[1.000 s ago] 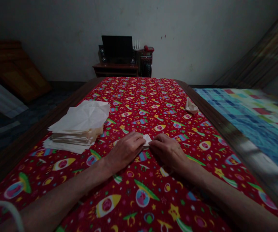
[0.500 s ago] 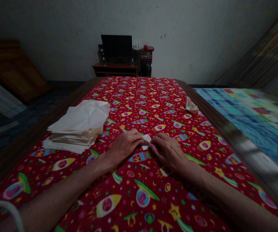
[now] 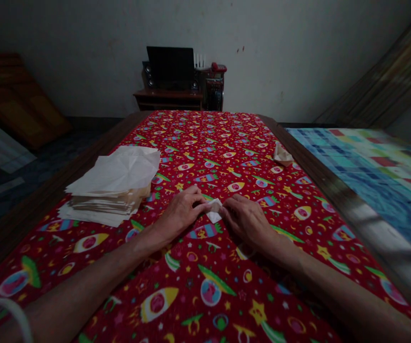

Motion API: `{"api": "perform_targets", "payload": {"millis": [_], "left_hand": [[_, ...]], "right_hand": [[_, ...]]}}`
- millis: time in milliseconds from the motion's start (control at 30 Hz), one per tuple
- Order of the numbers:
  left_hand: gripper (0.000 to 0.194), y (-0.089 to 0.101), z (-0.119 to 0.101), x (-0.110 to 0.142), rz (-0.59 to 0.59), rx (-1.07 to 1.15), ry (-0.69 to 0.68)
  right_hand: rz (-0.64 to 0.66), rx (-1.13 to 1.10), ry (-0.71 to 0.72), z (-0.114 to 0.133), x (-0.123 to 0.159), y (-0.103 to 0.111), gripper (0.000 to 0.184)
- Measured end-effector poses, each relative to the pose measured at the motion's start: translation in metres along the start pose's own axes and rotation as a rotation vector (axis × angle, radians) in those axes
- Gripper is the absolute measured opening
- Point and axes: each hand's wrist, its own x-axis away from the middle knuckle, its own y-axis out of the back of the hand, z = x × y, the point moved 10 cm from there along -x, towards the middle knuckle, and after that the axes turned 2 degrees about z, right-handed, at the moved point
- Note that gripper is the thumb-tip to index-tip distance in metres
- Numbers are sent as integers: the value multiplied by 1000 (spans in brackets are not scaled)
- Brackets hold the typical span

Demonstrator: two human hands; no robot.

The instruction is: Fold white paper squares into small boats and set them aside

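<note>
A small folded piece of white paper (image 3: 214, 214) lies on the red patterned cloth (image 3: 191, 281) between my hands. My left hand (image 3: 184, 209) pinches its left corner with thumb and fingers. On the other side, my right hand (image 3: 246, 216) has its fingers closed on the right edge of the same paper. The fingertips of both hands partly cover the folds. To the left of my hands is a thick stack of paper sheets (image 3: 119, 169), white and creased on top, with browner layers below. A folded paper piece (image 3: 282, 155) rests farther off at the right.
The cloth covers a long surface with dark wooden edges (image 3: 309, 166). Beyond its far end are a monitor (image 3: 170, 66) with speakers and a low brown stand (image 3: 168, 99). A checked blue bedspread (image 3: 363, 181) lies to the right. A white curved cable (image 3: 12, 305) shows at bottom left.
My left thumb and fingers have shifted slightly on the folded paper, and more of its white surface shows. The view has tilted a little; the stack and the far folded piece stay put.
</note>
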Motion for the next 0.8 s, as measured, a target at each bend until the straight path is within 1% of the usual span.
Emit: {"api": "perform_targets", "payload": {"millis": [133,233,300,467,533,600,667,800], "left_hand": [[19,-1,-7,2,-7,-89,-60],[19,-2,-14,3,-9,-180,-103],[19,-3,-17,4,0,-243,-112],[20,-7,-21,4,22,-415,-121],[20,-7,-22,4,31,-453,-123],[19,-7,-23,4,36,-445,-117],[16,-6,-21,4,33,-387,-104],[13,-3,-15,3,-4,-201,-83]], "right_hand": [[-42,35,21,0,-1,-2,25],[-34,74,22,0,-2,-7,22],[-9,112,23,0,-2,-11,20],[-15,162,37,4,-1,-8,15],[6,178,34,4,-2,-10,13],[33,198,36,4,-3,-12,13],[46,197,50,5,-3,-12,13],[-40,132,76,7,2,-2,16]]}}
